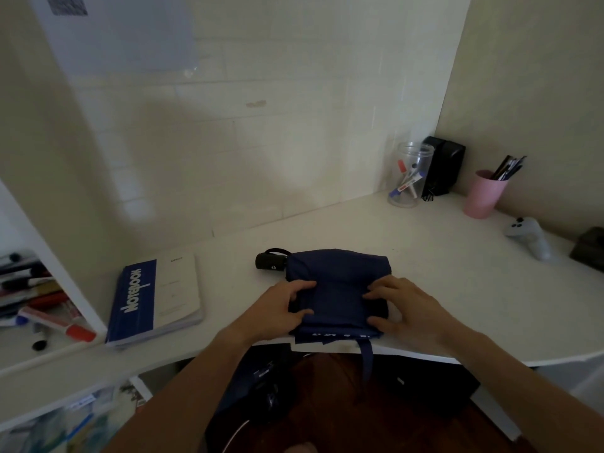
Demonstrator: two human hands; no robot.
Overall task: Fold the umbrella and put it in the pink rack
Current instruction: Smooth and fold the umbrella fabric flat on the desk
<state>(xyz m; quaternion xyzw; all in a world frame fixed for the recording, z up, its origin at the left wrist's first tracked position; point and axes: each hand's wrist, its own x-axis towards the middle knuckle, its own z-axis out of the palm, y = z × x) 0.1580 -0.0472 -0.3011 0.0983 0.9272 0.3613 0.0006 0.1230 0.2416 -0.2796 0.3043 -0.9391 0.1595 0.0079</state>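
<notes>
Pressing down on the navy canopy, the fingers (302, 286) of the left hand (274, 313) were curled and pinching a fold of cloth at the near left side. The right hand (407, 310) mirrored this, fingers bent and gripping the fabric at the near right. Between them the umbrella (340, 289) lay flat on the white desk (457, 289) at its front edge, collapsed, its black handle (269, 261) pointing away to the left and a closing strap (367, 359) hanging over the edge. Judged step: gathering and flattening the canopy folds; wrapping not yet done. The next move would call for rolling the cloth tight around the shaft and securing the strap. A pink cup (483, 194) holding pens stood well apart at the far right; whether this was the rack could not be told.
</notes>
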